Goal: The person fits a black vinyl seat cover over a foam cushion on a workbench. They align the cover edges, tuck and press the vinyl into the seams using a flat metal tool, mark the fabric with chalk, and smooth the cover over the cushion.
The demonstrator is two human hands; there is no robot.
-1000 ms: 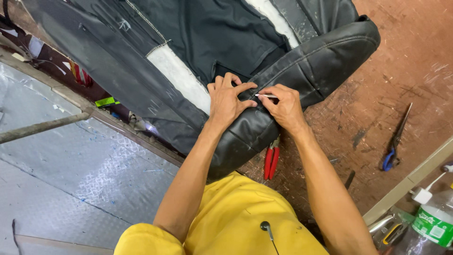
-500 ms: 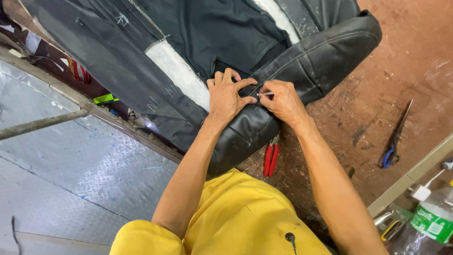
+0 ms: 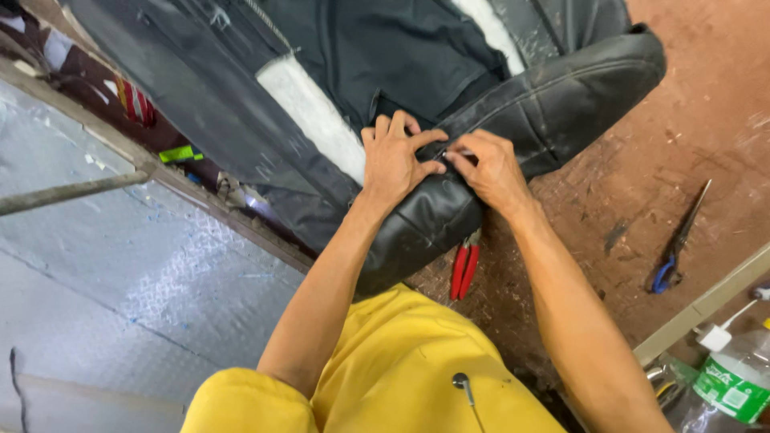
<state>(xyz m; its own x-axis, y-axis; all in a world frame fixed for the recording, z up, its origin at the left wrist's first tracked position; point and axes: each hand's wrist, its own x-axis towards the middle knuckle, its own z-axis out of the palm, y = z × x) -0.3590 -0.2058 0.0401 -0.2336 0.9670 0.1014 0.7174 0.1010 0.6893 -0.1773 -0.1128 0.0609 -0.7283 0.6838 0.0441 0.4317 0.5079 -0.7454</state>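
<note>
Both hands were on a black seat cover [image 3: 553, 96] lying across the far half of a brown worktable [image 3: 682, 144]. The left hand [image 3: 395, 156] lay flat on the padded near edge of the cover, fingers slightly spread and thumb bent in toward the seam. The right hand [image 3: 491, 167], just beside it and touching it at the fingertips, pinched a small pale item at the seam between thumb and forefinger; what that item was could not be told. Red-handled pliers [image 3: 464, 271] lay partly under the cover's near edge. Blue-handled scissors [image 3: 678, 240] lay well apart to the right. A plastic bottle [image 3: 734, 377] stood at the near right corner.
</note>
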